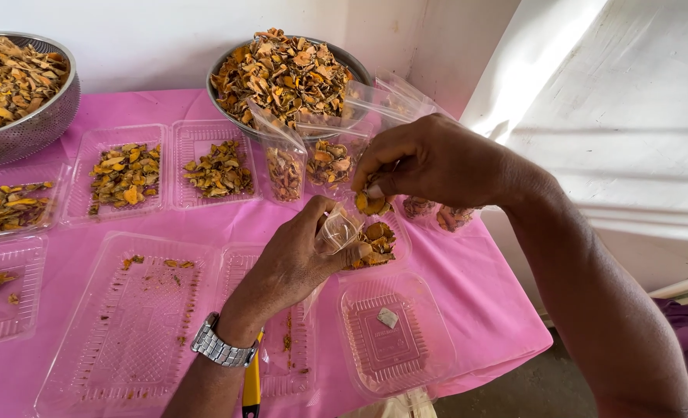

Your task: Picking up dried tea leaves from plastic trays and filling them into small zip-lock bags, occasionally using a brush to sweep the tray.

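Note:
My left hand (294, 259), with a metal watch (222, 348) on the wrist, holds a small clear plastic bag (340, 228) open above a clear tray. My right hand (425, 162) pinches several dried orange-yellow slices (373, 203) right over the bag's mouth. Under both hands a small clear clamshell tray (397, 232) holds more dried slices (375, 244). Its open lid (394, 329) lies toward me with a small white packet (388, 317) in it.
A pink cloth (475, 286) covers the table. At the back stand a steel bowl (353, 62) and a steel colander (38, 116) heaped with dried slices, filled small bags (284, 172), and clear trays (123, 174) of slices. Larger trays (127, 317) hold crumbs. A yellow-handled tool (252, 383) lies under my wrist.

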